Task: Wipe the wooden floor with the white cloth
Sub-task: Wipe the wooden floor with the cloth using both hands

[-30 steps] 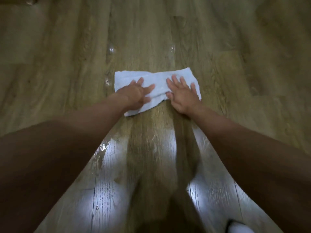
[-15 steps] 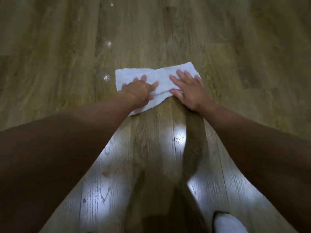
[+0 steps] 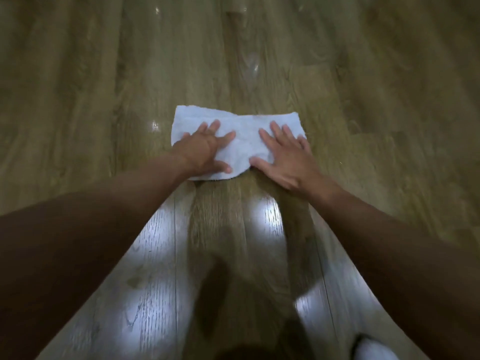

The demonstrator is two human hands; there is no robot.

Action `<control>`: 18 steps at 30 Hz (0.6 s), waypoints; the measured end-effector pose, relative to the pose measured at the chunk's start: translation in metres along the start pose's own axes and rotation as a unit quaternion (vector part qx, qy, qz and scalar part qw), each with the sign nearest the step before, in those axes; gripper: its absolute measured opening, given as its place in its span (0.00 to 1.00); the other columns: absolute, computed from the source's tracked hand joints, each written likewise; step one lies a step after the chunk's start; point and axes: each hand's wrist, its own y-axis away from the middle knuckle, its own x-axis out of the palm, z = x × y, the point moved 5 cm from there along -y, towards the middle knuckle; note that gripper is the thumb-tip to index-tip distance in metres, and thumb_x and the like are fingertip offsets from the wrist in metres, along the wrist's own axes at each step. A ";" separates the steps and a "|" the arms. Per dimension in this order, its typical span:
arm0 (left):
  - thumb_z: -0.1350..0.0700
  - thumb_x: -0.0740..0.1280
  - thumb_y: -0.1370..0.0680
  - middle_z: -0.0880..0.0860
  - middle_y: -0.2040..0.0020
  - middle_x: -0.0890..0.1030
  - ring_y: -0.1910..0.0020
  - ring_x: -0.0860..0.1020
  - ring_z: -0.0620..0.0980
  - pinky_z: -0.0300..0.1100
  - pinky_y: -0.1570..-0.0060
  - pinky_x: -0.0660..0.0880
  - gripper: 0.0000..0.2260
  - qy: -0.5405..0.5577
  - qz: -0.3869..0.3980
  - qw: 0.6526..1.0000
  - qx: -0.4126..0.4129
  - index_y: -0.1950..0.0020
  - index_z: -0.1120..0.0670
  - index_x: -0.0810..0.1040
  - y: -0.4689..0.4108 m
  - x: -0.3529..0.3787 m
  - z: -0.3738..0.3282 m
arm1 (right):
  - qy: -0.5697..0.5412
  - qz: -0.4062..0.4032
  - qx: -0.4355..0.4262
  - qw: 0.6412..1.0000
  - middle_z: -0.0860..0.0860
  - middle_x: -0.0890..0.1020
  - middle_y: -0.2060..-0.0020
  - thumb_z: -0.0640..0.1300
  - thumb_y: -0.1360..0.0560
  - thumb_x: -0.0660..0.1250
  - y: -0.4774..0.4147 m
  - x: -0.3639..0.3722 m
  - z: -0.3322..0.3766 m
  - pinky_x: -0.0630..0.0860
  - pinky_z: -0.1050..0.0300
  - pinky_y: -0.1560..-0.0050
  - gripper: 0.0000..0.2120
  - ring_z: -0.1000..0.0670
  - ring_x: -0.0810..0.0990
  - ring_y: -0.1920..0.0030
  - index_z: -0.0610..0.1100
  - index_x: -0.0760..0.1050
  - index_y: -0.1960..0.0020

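A white cloth (image 3: 244,131) lies spread flat on the wooden floor (image 3: 376,105) ahead of me. My left hand (image 3: 205,149) presses down on the cloth's left half with fingers spread. My right hand (image 3: 285,154) presses flat on the right half, its heel resting on the bare boards behind the cloth. Both arms reach forward from the lower corners of the view.
Small wet spots (image 3: 155,125) glint on the boards left of the cloth and farther ahead. Bright glare (image 3: 270,216) shines on the floor between my arms. A white sock (image 3: 374,350) shows at the lower right edge.
Both hands have pushed the cloth forward along the boards, and my fingers are spread flatter on it. The wet spot that was ahead now lies beside the cloth's left edge.
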 end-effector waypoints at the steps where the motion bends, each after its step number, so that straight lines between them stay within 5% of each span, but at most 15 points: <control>1: 0.35 0.65 0.27 0.54 0.21 0.42 0.22 0.45 0.58 0.63 0.29 0.56 0.41 0.000 0.004 1.000 -0.010 0.22 0.41 0.45 -0.006 -0.006 0.003 | -0.035 0.004 0.014 0.999 0.51 0.47 0.22 0.72 0.27 0.45 -0.018 -0.004 0.003 0.42 0.41 0.26 0.38 0.47 0.43 0.23 0.55 0.47 0.23; 5: 0.37 0.59 0.23 0.57 0.21 0.41 0.23 0.47 0.62 0.67 0.33 0.59 0.36 -0.081 0.028 0.995 -0.041 0.22 0.41 0.42 -0.003 -0.008 -0.013 | 0.001 -0.037 0.017 0.999 0.52 0.50 0.22 0.62 0.20 0.43 -0.021 0.001 0.008 0.41 0.38 0.26 0.29 0.46 0.44 0.23 0.52 0.49 0.22; 11: 0.45 0.55 0.18 0.52 0.22 0.37 0.23 0.38 0.59 0.67 0.30 0.42 0.28 -0.027 -0.008 1.000 0.013 0.23 0.39 0.43 0.030 0.022 -0.041 | 0.064 -0.077 -0.008 0.995 0.50 0.55 0.23 0.58 0.19 0.40 0.044 0.022 -0.001 0.45 0.41 0.25 0.28 0.46 0.49 0.23 0.49 0.52 0.23; 18: 0.40 0.63 0.24 0.55 0.22 0.38 0.24 0.43 0.65 0.73 0.36 0.55 0.39 -0.019 0.022 0.997 -0.075 0.23 0.43 0.39 -0.033 -0.002 -0.031 | 0.020 -0.041 0.002 0.999 0.54 0.48 0.22 0.57 0.18 0.45 -0.035 -0.006 -0.024 0.40 0.42 0.26 0.26 0.48 0.43 0.23 0.51 0.47 0.22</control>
